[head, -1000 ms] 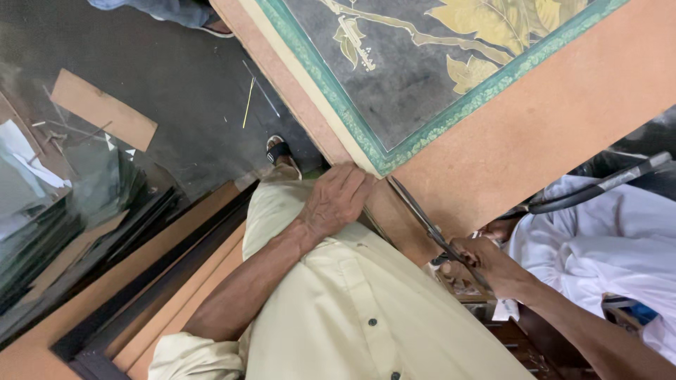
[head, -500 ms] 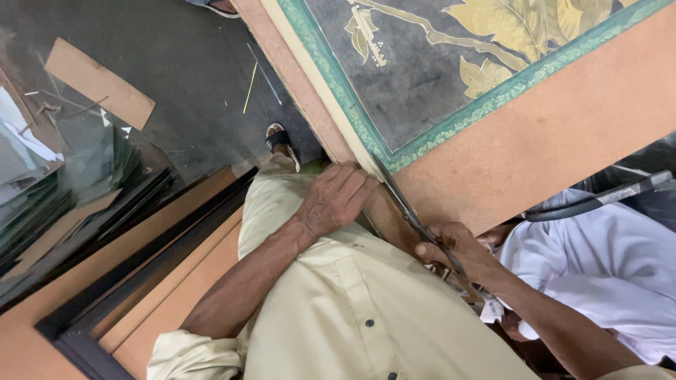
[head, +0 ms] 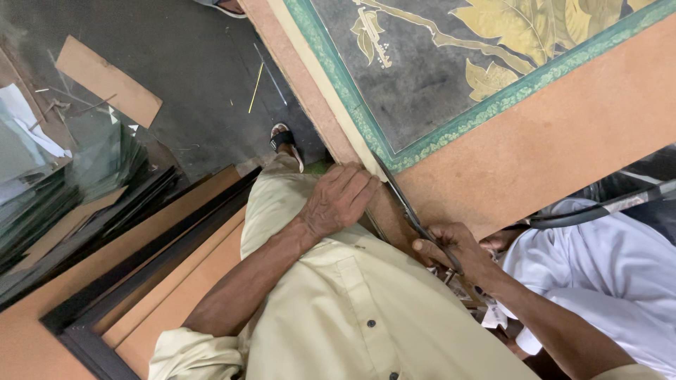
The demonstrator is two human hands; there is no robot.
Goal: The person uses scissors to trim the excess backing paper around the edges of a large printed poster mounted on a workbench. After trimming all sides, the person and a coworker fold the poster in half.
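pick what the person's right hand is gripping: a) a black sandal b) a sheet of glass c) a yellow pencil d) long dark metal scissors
d: the right hand is closed around the handles of long dark metal scissors, whose blades run up along the edge of the brown board, while the left hand presses on that edge.
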